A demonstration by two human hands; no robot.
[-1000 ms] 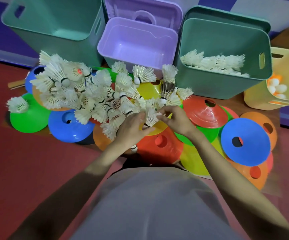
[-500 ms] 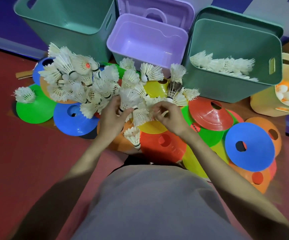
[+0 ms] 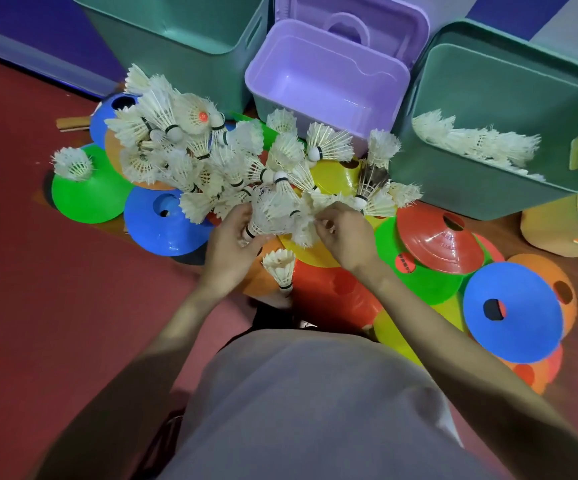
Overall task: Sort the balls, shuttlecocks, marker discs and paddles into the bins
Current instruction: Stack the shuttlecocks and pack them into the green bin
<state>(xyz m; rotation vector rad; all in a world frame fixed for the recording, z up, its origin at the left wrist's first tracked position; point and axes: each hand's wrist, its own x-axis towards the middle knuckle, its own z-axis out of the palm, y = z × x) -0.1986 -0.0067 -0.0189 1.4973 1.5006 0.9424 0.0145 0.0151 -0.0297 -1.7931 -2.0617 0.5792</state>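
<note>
Red floor [image 3: 55, 306] below a purple wall, where both hands [image 3: 232, 247] [image 3: 346, 237] clutch a shuttlecock bunch [image 3: 277, 216].

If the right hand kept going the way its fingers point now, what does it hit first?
The right hand points up-left into the bunch of shuttlecocks that the left hand grips; its fingers already seem to touch the feathers, though depth is unclear.

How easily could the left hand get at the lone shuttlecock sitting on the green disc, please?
Probably not yet: the left hand already holds a bunch of shuttlecocks. The lone shuttlecock itself lies uncovered.
</note>
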